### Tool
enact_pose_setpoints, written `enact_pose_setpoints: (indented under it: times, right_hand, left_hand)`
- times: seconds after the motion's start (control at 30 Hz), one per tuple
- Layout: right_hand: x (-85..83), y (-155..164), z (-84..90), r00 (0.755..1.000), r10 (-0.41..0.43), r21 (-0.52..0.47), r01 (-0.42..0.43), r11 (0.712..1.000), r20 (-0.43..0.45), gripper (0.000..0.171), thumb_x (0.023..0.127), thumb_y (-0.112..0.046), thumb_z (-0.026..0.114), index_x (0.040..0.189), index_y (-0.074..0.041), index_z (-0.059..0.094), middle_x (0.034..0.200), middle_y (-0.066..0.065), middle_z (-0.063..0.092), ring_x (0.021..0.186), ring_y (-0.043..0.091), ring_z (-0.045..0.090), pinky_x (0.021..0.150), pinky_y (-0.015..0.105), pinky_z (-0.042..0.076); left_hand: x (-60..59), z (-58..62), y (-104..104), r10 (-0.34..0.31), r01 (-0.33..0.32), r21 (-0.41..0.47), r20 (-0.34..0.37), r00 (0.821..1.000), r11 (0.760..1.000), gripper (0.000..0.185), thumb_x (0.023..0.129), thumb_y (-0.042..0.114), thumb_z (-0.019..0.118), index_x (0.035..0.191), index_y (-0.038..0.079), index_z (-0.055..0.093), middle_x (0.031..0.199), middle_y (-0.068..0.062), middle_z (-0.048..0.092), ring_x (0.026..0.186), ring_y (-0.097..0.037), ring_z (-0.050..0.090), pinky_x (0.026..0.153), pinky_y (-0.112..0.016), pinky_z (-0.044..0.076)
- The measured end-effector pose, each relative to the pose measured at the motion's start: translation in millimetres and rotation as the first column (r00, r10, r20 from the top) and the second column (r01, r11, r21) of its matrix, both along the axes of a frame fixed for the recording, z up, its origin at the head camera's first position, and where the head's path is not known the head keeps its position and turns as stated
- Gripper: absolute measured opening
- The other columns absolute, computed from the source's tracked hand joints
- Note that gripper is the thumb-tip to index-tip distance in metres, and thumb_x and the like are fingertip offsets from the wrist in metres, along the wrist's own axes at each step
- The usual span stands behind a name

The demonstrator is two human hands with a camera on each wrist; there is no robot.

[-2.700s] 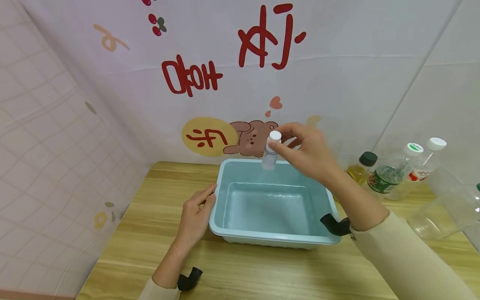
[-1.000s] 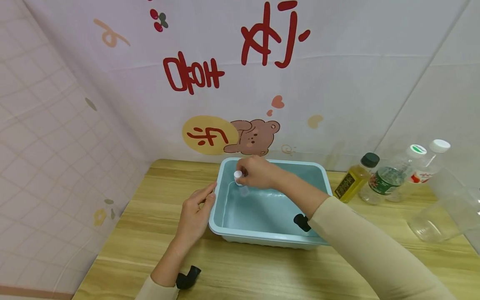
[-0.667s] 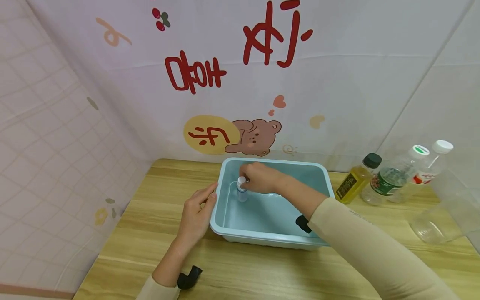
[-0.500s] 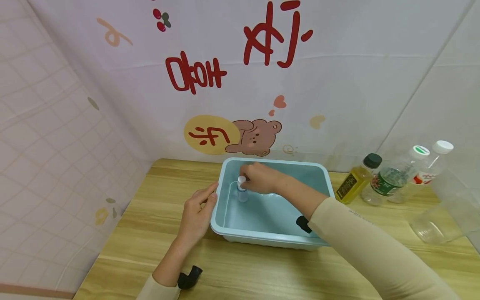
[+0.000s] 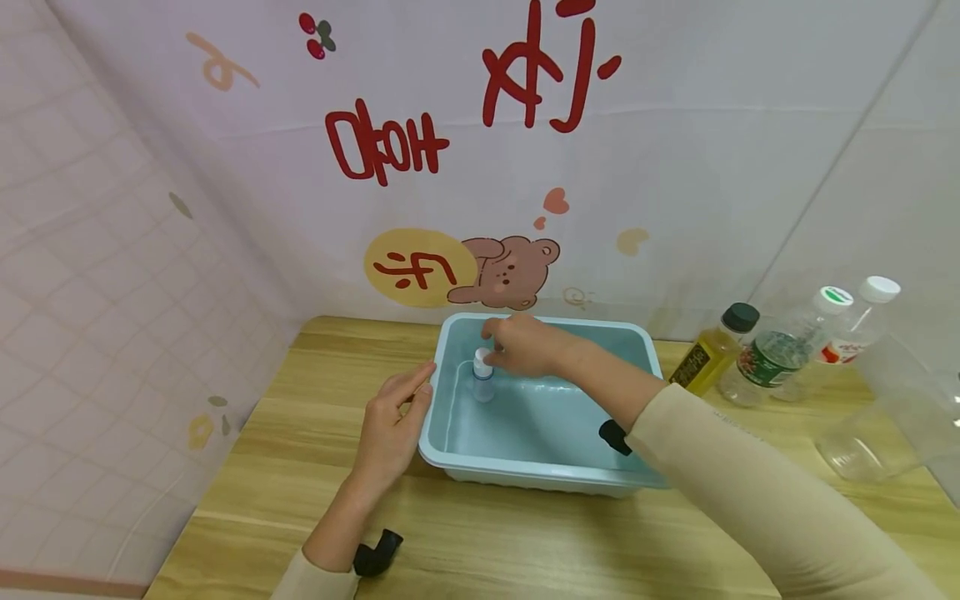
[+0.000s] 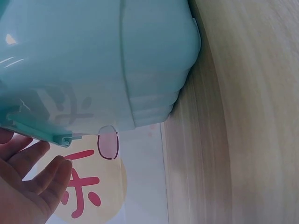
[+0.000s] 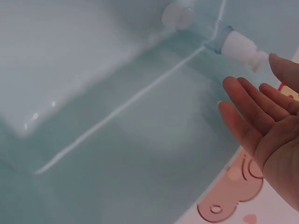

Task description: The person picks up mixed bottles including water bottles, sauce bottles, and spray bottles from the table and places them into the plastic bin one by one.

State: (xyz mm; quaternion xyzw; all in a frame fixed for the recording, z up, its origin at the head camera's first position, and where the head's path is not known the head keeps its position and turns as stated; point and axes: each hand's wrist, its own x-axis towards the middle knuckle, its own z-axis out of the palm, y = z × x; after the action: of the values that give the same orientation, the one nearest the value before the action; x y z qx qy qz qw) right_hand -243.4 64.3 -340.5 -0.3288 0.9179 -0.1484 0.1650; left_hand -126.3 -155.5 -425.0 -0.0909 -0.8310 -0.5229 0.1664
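A small clear bottle with a white cap (image 5: 483, 377) stands upright in the far left corner of the pale blue plastic basin (image 5: 540, 477). My right hand (image 5: 525, 345) is just right of its cap, thumb and fingers spread apart. The right wrist view shows the same bottle's white top (image 7: 240, 48) close to the thumb, the palm holding nothing. My left hand (image 5: 390, 421) rests against the basin's left rim with its fingers extended. In the left wrist view the fingertips of that hand (image 6: 35, 182) lie at the underside of the basin's rim (image 6: 42, 135).
Right of the basin stand a yellow oil bottle with a dark cap (image 5: 708, 354), a clear bottle with a green label (image 5: 772, 358) and a white-capped clear bottle (image 5: 843, 346). A large clear container (image 5: 862, 450) lies at the far right. A printed wall covering (image 5: 675, 167) rises behind the wooden table (image 5: 480, 550).
My right hand carried the small bottle from above the basin's back rim down into its far left corner, then opened its fingers off the cap. The left hand stayed at the rim.
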Motion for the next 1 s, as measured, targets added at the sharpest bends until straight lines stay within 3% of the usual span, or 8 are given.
enact_pose_setpoints:
  times: [0.23, 0.47, 0.77, 1.0]
  right_hand:
    - [5.6, 8.4, 17.3, 0.999, -0.039, 0.007, 0.039, 0.999, -0.024, 0.051, 0.103, -0.029, 0.07, 0.144, -0.001, 0.058, 0.127, 0.015, 0.072, 0.119, 0.028, 0.068, 0.101, 0.045, 0.055]
    - [16.6, 20.2, 30.5, 0.999, -0.02, 0.015, 0.021, 1.0, -0.045, 0.056, 0.102, -0.03, 0.071, 0.147, -0.002, 0.055, 0.131, 0.015, 0.07, 0.12, 0.028, 0.067, 0.101, 0.046, 0.055]
    - [30.6, 46.6, 48.4, 0.996, -0.03, -0.062, 0.025, 0.998, -0.08, 0.06, 0.101, -0.028, 0.072, 0.151, -0.004, 0.049, 0.138, 0.014, 0.065, 0.124, 0.031, 0.065, 0.102, 0.048, 0.053]
    - [38.0, 68.6, 51.8, 0.984, -0.029, -0.11, 0.01, 0.994, -0.175, 0.061, 0.099, -0.027, 0.075, 0.151, -0.006, 0.052, 0.139, 0.013, 0.064, 0.121, 0.03, 0.065, 0.099, 0.048, 0.054]
  left_hand:
    - [-0.7, 2.5, -0.3, -0.011, 0.011, 0.008, 0.007, 1.0, 1.0, 0.034, 0.107, 0.015, 0.061, 0.14, 0.008, 0.068, 0.143, -0.007, 0.065, 0.131, -0.025, 0.059, 0.103, -0.051, 0.051]
    - [0.3, 2.6, -0.7, -0.007, 0.006, 0.006, 0.031, 0.999, 1.0, 0.035, 0.107, 0.016, 0.061, 0.141, 0.008, 0.068, 0.144, -0.008, 0.064, 0.131, -0.026, 0.059, 0.101, -0.051, 0.053]
    - [0.5, 1.4, -0.4, -0.012, 0.012, 0.008, 0.036, 0.999, 1.0, 0.035, 0.107, 0.018, 0.061, 0.141, 0.01, 0.068, 0.144, -0.004, 0.064, 0.134, -0.023, 0.056, 0.103, -0.05, 0.052]
    - [1.0, 0.9, 0.2, -0.01, 0.01, 0.001, 0.038, 0.999, 1.0, 0.036, 0.108, 0.018, 0.06, 0.142, 0.009, 0.067, 0.146, -0.008, 0.063, 0.135, -0.024, 0.055, 0.105, -0.052, 0.05]
